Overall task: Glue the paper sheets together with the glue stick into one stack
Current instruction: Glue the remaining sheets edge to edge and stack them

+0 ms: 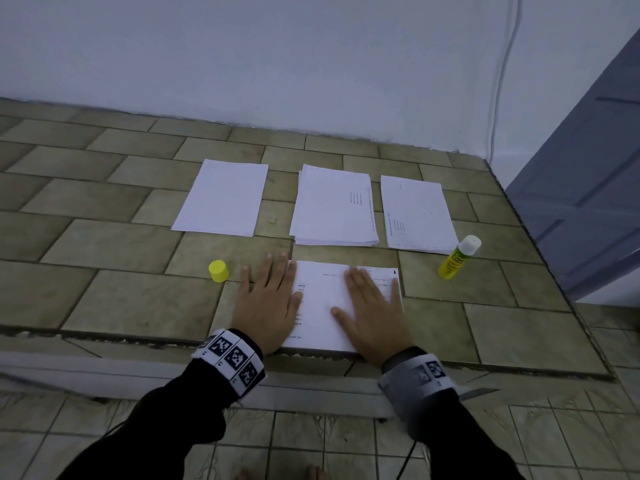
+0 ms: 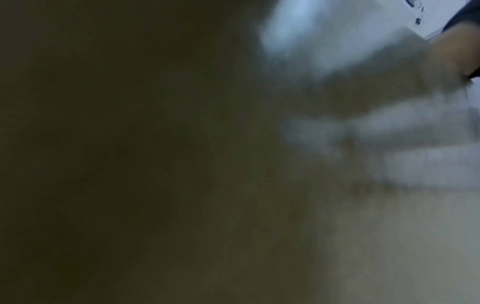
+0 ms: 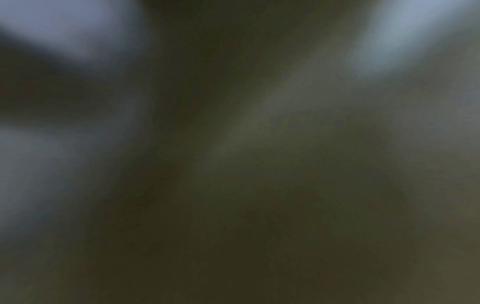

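Head cam: both palms flat, fingers straight, on the near paper sheet (image 1: 325, 306), left hand (image 1: 268, 303) at its left edge, right hand (image 1: 375, 311) on top. Glue stick (image 1: 459, 257) stands right, yellow cap (image 1: 218, 270) left, three paper piles (image 1: 334, 206) behind. Wrist cams: just blur.

Both wrist views are blurred beyond reading; the near sheet (image 1: 325, 306) lies partly hidden under both palms.

Head view looks down; wrist views pressed close, blurred.
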Available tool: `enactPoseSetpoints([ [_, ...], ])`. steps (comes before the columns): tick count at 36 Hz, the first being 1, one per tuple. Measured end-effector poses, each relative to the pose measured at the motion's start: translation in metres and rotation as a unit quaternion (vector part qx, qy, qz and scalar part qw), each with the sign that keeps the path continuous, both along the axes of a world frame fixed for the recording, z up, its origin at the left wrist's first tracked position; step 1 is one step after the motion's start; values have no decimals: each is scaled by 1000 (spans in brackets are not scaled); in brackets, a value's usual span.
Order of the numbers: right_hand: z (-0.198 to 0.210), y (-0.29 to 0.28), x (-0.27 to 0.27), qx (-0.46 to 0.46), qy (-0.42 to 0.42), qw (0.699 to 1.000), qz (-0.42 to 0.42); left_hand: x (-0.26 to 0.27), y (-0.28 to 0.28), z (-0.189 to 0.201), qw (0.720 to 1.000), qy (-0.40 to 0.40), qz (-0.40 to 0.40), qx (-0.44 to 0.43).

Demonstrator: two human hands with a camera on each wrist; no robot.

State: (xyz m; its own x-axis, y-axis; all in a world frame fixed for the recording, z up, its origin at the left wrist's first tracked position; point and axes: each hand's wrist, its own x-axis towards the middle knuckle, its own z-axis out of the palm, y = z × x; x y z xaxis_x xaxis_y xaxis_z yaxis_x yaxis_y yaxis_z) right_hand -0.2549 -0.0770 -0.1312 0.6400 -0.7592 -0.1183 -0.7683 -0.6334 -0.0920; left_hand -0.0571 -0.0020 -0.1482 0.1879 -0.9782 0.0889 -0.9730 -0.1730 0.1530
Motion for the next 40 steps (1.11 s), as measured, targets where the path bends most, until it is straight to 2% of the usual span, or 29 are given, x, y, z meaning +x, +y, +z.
enactPoseSetpoints([
  [4, 4, -22, -43, 3, 13, 997, -82, -1, 1, 0, 1000, -3, 3, 12],
  [10, 20, -28, -54, 10, 64, 994, -84, 0, 0, 1, 999, 0, 2, 34],
  [13, 37, -30, -50, 38, -8, 992, -121, 0, 1, 1, 999, 8, 3, 39],
  [17, 54, -38, -45, 115, -60, 988, -80, -1, 1, 4, 999, 18, 1, 44],
  [21, 60, -50, -30, 115, -35, 992, -42, 0, 1, 4, 998, 25, 0, 52],
  [26, 56, -64, -19, 78, 66, 994, -39, 0, 1, 6, 997, 17, -1, 69],
  [30, 59, -72, -17, 60, 106, 992, -44, -1, 0, 9, 996, 8, -1, 86],
  [40, 80, -86, -20, 126, -33, 990, -60, 0, 1, 10, 996, 3, -1, 91],
])
